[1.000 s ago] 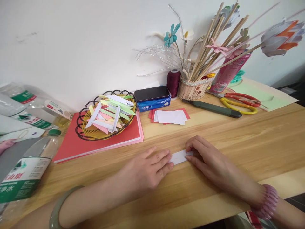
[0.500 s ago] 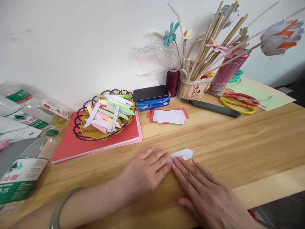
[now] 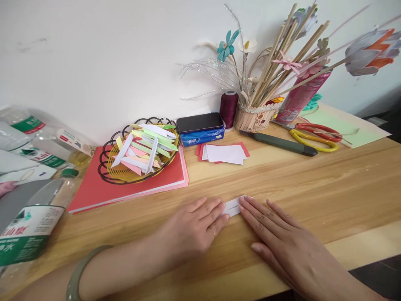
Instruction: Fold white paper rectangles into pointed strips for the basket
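A small folded white paper strip (image 3: 232,207) lies flat on the wooden table (image 3: 300,184). My left hand (image 3: 197,223) rests palm down with its fingertips on the strip's left end; a ring and a green bangle show on that arm. On the strip's right end lie the fingertips of my right hand (image 3: 278,234), its fingers stretched out and its thumb apart. Both ends of the strip are partly hidden under the fingers.
A basket (image 3: 117,173) of folded paper pieces stands on red sheets (image 3: 84,188). Behind are cut paper rectangles (image 3: 227,154), a phone (image 3: 200,122), a thread spool (image 3: 229,109), a cutter (image 3: 282,143), scissors (image 3: 316,138) and a flower holder (image 3: 254,118). Bottles (image 3: 34,221) lie left.
My right hand has moved right along the strip, from its middle to its right end, and more of the middle shows. My left hand has hardly moved.
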Demonstrator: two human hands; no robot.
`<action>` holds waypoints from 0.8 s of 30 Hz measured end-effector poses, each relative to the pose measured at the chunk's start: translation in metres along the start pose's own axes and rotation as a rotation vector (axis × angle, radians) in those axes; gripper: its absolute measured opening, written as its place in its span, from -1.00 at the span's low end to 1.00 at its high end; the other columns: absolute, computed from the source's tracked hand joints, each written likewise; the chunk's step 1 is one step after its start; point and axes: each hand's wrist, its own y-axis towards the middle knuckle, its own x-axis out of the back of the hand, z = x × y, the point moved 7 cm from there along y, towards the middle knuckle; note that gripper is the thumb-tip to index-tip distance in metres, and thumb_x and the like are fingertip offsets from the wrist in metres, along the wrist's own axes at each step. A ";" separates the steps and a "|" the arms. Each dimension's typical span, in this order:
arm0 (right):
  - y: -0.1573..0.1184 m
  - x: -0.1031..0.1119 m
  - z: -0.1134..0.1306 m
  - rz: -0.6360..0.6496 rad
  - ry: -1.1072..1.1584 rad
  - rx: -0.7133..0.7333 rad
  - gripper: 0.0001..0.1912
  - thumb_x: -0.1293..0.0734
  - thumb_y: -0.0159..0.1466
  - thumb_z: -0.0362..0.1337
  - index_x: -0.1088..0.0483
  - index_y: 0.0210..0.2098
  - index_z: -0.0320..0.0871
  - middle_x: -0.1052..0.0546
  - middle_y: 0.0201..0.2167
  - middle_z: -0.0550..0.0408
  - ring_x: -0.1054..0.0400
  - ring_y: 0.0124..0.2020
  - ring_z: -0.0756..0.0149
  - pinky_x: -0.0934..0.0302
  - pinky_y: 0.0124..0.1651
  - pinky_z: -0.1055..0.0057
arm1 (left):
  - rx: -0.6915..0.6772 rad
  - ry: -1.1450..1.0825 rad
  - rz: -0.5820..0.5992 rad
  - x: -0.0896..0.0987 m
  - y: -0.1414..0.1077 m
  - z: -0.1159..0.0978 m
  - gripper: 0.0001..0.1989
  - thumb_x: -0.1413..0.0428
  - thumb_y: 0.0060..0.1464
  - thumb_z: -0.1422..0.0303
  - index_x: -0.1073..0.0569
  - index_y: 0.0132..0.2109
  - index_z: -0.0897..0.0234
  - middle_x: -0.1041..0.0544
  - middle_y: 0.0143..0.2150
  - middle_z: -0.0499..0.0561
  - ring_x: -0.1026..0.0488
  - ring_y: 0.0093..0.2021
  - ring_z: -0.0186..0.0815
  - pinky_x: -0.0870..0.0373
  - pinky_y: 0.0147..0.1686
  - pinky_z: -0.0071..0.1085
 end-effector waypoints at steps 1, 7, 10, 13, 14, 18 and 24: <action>0.000 0.000 -0.002 -0.010 -0.012 0.000 -0.36 -0.16 0.31 -0.20 0.12 0.30 -0.28 -0.15 0.23 -0.09 -0.05 0.23 0.17 -0.10 0.17 0.11 | -0.003 -0.001 0.001 0.000 0.000 -0.001 -0.64 0.24 0.29 0.49 -0.42 0.00 0.39 -0.48 0.02 0.09 -0.38 0.07 -0.22 -0.22 0.05 -0.30; 0.000 0.001 -0.005 -0.055 -0.059 -0.019 -0.39 -0.17 0.31 -0.17 0.04 0.28 -0.23 -0.25 0.19 -0.05 -0.11 0.20 0.18 0.00 0.21 0.06 | -0.004 0.054 0.002 0.004 -0.002 -0.006 -0.66 0.19 0.25 0.51 -0.42 -0.01 0.47 -0.48 0.01 0.17 -0.39 0.05 -0.19 -0.24 0.04 -0.28; -0.002 0.001 -0.007 -0.058 -0.085 -0.034 -0.43 -0.15 0.32 -0.21 0.02 0.27 -0.21 -0.25 0.19 -0.03 -0.10 0.20 0.18 0.01 0.20 0.02 | -0.024 0.088 0.020 0.006 -0.002 -0.009 -0.68 0.16 0.22 0.53 -0.42 -0.02 0.52 -0.48 0.01 0.22 -0.39 0.05 -0.17 -0.24 0.04 -0.27; -0.003 0.001 -0.006 -0.060 -0.109 -0.028 -0.44 -0.13 0.32 -0.22 0.01 0.27 -0.23 -0.24 0.20 -0.04 -0.09 0.21 0.17 0.02 0.20 0.02 | -0.033 0.075 -0.011 0.008 0.000 -0.008 -0.71 0.12 0.20 0.53 -0.44 -0.06 0.51 -0.50 -0.02 0.23 -0.40 0.04 -0.14 -0.26 0.04 -0.22; -0.003 0.001 -0.006 -0.062 -0.112 -0.031 -0.44 -0.14 0.32 -0.22 0.01 0.27 -0.23 -0.24 0.20 -0.04 -0.09 0.21 0.16 0.01 0.20 0.03 | -0.029 0.065 -0.033 0.008 0.001 -0.007 -0.73 0.11 0.20 0.53 -0.45 -0.09 0.50 -0.51 -0.05 0.22 -0.40 0.04 -0.13 -0.27 0.03 -0.19; -0.003 0.000 -0.007 -0.075 -0.098 -0.047 -0.44 -0.15 0.31 -0.20 -0.01 0.26 -0.20 -0.25 0.19 -0.04 -0.10 0.21 0.15 -0.03 0.18 0.04 | -0.021 0.050 -0.073 0.005 0.006 -0.006 -0.76 0.08 0.21 0.52 -0.44 -0.08 0.47 -0.53 -0.10 0.20 -0.37 0.07 -0.08 -0.26 0.03 -0.10; -0.004 -0.001 -0.007 -0.068 -0.171 -0.039 -0.46 -0.15 0.31 -0.14 -0.09 0.22 -0.22 -0.21 0.22 -0.06 -0.03 0.24 0.12 0.11 0.23 -0.01 | -0.001 0.034 -0.041 0.002 0.006 -0.008 -0.74 0.11 0.24 0.50 -0.44 -0.06 0.44 -0.52 -0.08 0.15 -0.27 0.15 -0.11 -0.22 0.08 -0.09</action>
